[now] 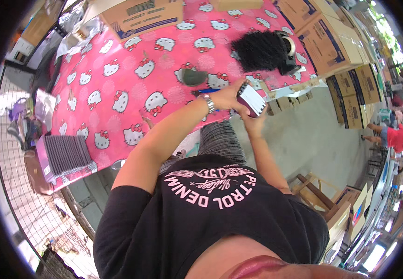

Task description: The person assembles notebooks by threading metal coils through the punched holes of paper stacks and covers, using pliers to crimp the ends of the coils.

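Note:
Both my hands hold a small spiral notepad (pixel 253 99) with white pages and a dark maroon cover, over the table's near right edge. My left hand (pixel 232 96), wearing a metal watch, grips its left side with the thumb near the lower end. Around the lower right of the pad my right hand (pixel 254 122) is closed, its fingers partly hidden. Close by my left wrist lies a blue pen-like object (pixel 207 91). Beyond it sits a dark grey-green rounded piece (pixel 194 77). A bristly black pile (pixel 258 50) of thin strands lies farther back.
A tape dispenser (pixel 289 52) stands beside the black pile on the pink patterned tablecloth (pixel 132 100). Cardboard boxes (pixel 324 44) are stacked at right, another box (pixel 141 18) at the back. Dark notepads (pixel 66 153) fill a carton at the left corner. A person (pixel 394 137) in red is far right.

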{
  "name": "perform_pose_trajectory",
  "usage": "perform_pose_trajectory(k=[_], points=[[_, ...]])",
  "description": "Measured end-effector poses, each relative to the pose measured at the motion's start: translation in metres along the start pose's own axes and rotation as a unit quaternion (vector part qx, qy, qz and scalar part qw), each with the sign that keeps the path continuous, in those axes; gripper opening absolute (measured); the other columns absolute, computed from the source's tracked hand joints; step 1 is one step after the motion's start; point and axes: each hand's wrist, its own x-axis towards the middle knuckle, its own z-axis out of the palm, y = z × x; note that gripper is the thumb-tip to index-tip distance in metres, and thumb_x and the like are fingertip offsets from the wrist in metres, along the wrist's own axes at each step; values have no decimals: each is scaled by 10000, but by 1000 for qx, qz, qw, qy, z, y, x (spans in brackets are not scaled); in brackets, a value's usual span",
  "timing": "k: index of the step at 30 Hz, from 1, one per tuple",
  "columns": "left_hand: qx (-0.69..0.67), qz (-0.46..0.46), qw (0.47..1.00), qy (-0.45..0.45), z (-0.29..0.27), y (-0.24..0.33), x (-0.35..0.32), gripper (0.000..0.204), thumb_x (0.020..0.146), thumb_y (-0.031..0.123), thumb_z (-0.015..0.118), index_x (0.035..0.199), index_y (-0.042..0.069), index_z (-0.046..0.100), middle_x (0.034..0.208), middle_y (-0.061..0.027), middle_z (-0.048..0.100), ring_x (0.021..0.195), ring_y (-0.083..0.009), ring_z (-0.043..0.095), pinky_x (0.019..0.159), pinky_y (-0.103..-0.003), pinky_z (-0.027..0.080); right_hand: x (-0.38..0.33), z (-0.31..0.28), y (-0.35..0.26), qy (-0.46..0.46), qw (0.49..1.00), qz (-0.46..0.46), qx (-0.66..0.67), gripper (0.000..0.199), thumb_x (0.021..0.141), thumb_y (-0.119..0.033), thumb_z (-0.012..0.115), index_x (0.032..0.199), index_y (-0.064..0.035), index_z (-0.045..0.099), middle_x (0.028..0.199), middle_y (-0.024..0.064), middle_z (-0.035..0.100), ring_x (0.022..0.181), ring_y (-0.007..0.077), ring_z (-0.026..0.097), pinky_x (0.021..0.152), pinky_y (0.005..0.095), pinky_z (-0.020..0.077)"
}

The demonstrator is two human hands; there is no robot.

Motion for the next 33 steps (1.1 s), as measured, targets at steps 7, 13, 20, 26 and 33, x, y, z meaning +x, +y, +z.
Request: perform_pose_trajectory(k=[7,13,20,26,33], points=[[-44,25,994,98,-11,7,-34,907,692,300,846,1369,-33,341,1235,-175,590,1131,-228,569,985,-365,442,40,-19,-79,-210,975,13,-70,695,710,-165,834,1259,64,475,1105,134,649,1012,202,628,899,324,493],[-345,16,891,295,-86,77,-195,702,774,180,798,1323,-38,419,1207,-130,595,1082,-187,584,959,-337,469,22,73,-197,-421,887,100,159,479,843,-47,693,1262,23,471,1111,100,623,1016,167,597,918,306,471],[-110,-180,821,531,-174,174,-412,521,906,386,654,1217,-19,547,1107,-94,651,967,-167,637,857,-333,520,-55,256,-337,-593,782,48,188,356,894,-276,658,1085,18,596,908,30,631,744,102,596,687,260,499],[-60,-249,730,634,-233,213,-546,490,854,473,693,1053,28,639,948,-76,697,778,-152,669,731,-331,535,-130,371,-436,-633,759,2,153,373,849,-297,675,983,50,648,859,103,683,718,191,672,670,320,557],[86,-382,658,643,-259,164,-582,708,852,533,659,1102,-126,604,928,-162,688,784,-203,653,665,-377,520,-166,394,-447,-581,793,-179,-37,668,837,-565,577,848,94,686,844,247,685,790,329,694,769,404,540]])
